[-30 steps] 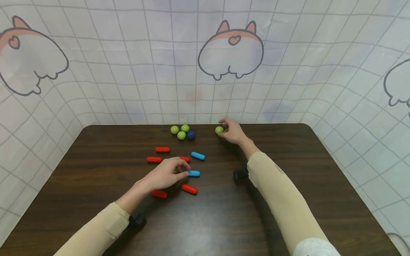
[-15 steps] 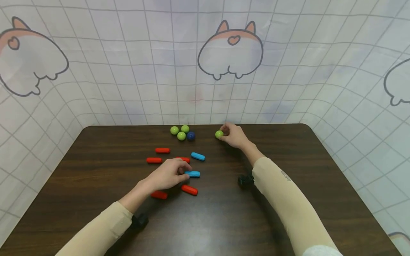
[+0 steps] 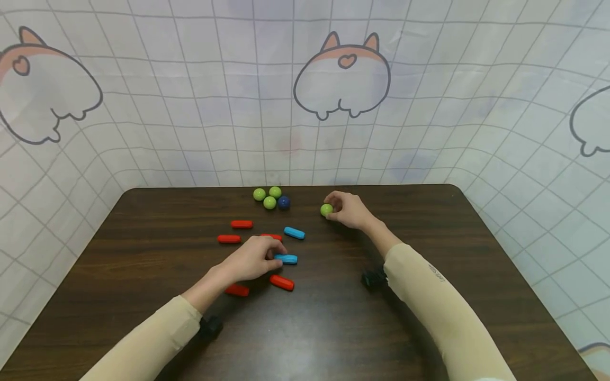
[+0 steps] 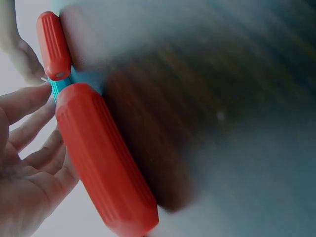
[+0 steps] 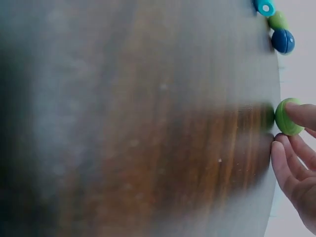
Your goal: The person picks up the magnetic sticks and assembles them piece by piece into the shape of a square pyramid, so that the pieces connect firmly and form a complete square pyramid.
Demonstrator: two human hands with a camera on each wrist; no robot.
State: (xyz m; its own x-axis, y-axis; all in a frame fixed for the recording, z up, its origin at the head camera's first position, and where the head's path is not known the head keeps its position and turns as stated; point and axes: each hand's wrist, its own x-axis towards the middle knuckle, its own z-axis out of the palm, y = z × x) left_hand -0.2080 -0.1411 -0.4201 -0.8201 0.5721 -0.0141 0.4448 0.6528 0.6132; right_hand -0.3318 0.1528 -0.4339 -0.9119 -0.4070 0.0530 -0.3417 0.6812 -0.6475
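On the dark table (image 3: 305, 338), my right hand (image 3: 351, 210) pinched a green ball (image 3: 326, 210) while my left hand (image 3: 252, 258) gripped a blue stick (image 3: 289, 259) among red sticks (image 3: 282, 282).

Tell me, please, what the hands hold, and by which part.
The right hand pinches a green, plastic-looking ball by its sides; the left hand grips a blue, ribbed, plastic-looking stick by its left end.
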